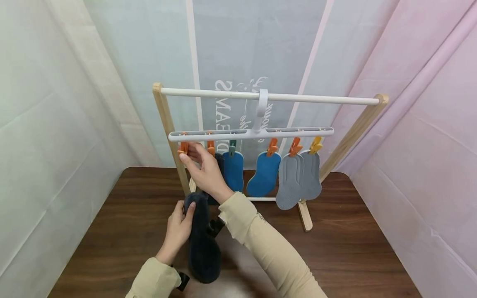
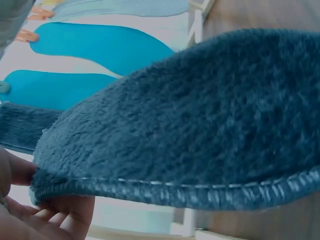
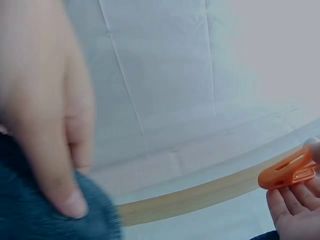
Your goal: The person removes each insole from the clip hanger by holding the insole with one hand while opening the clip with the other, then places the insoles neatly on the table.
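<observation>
Dark fuzzy insole [image 1: 204, 248] is dangling over the tabletop [image 1: 357, 240], left hand [image 1: 179, 227] pinching its top end, thumb in front, fingers behind. Right hand [image 1: 207, 170] is hanging out up at the white hanger [image 1: 257, 133], pinching the orange clip [image 1: 183, 147] on its left end.

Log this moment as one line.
left hand: holds dark insole | right hand: pinches leftmost orange clip | held insole: unclipped | blue insoles, gray insoles: clipped

Soft bright light, bluish wrist views, slight blur
</observation>
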`<action>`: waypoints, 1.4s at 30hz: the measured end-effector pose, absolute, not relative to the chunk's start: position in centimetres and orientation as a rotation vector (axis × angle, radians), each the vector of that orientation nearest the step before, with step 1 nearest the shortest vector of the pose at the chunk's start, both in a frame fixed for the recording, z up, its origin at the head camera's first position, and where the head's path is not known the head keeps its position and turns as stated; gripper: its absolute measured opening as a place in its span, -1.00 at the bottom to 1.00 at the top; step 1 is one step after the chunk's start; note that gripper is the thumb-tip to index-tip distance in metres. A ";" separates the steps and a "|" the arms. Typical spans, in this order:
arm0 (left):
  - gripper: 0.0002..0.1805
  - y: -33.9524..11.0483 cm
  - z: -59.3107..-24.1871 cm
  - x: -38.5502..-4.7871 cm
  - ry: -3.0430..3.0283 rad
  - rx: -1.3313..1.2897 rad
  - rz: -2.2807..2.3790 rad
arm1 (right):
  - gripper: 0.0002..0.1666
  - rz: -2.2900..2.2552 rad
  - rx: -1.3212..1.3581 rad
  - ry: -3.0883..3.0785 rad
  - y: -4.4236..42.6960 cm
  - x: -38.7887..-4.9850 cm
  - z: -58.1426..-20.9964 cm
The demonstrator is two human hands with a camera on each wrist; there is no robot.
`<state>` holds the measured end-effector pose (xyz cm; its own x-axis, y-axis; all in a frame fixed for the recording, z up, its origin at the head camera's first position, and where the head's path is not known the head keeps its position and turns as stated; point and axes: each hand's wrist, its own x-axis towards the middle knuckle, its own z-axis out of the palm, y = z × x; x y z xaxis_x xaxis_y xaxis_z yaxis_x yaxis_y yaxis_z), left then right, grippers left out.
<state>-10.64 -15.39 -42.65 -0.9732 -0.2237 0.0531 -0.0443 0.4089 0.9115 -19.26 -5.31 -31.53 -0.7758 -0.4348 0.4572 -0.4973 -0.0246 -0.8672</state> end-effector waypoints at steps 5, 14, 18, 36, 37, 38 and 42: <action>-0.64 -15.1 -43.8 -10.9 -2.540 0.271 -1.685 | -0.43 1.969 1.038 -2.194 -5.1 -19.2 -31.5; -0.69 -14.4 -45.2 -11.4 -2.586 0.276 -1.625 | -0.41 1.998 1.017 -2.243 -4.9 -19.2 -31.9; -0.69 -14.3 -46.0 -11.7 -2.612 0.279 -1.647 | -0.36 2.035 1.010 -2.256 -4.7 -18.9 -32.1; -0.71 -13.5 -50.2 -12.8 -2.767 0.246 -1.535 | -0.33 2.076 1.124 -2.159 -4.4 -19.0 -32.8; -0.70 -13.4 -50.3 -12.8 -2.771 0.232 -1.523 | -0.33 2.078 1.129 -2.152 -4.4 -18.9 -32.8; -0.70 -13.4 -50.4 -12.8 -2.773 0.227 -1.512 | -0.32 2.076 1.135 -2.145 -4.3 -18.9 -32.8; -0.65 -13.2 -50.7 -12.8 -2.781 0.191 -1.432 | -0.31 2.056 1.155 -2.116 -4.1 -18.6 -32.9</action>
<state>-12.81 -13.21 -50.70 -0.9925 -0.1119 -0.0491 -0.1050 0.5750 0.8114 -18.63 -4.14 -32.94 -0.7337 -0.5046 0.4550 -0.4693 -0.1079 -0.8764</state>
